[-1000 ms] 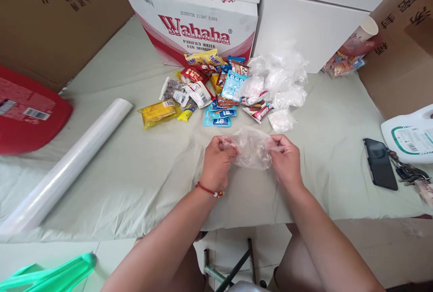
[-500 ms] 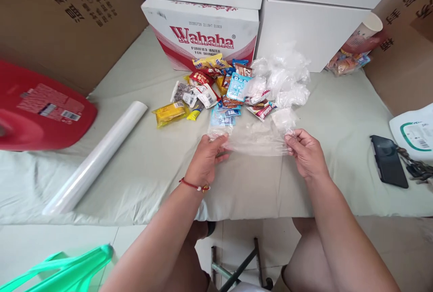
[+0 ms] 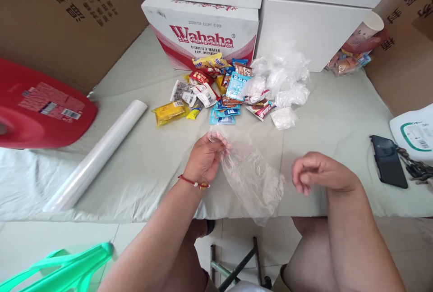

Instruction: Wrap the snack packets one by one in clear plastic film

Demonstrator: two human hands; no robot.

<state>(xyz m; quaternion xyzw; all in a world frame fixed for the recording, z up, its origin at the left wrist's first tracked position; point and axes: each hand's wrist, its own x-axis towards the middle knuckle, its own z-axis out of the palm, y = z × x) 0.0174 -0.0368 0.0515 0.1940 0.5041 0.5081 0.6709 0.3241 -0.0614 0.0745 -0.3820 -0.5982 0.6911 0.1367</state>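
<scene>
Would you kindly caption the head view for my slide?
Left hand holds a clear plastic bag; right hand empty, near snack packets.

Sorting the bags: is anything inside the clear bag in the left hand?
The clear bag hanging from the left hand looks empty; only the cloth shows through it.

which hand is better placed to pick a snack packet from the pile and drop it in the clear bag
Probably the right hand: it is free, loosely curled above the pale green cloth. The left hand is busy, pinching the rim of the clear thin plastic bag. The pile of colourful snack packets lies ahead of both.
</scene>
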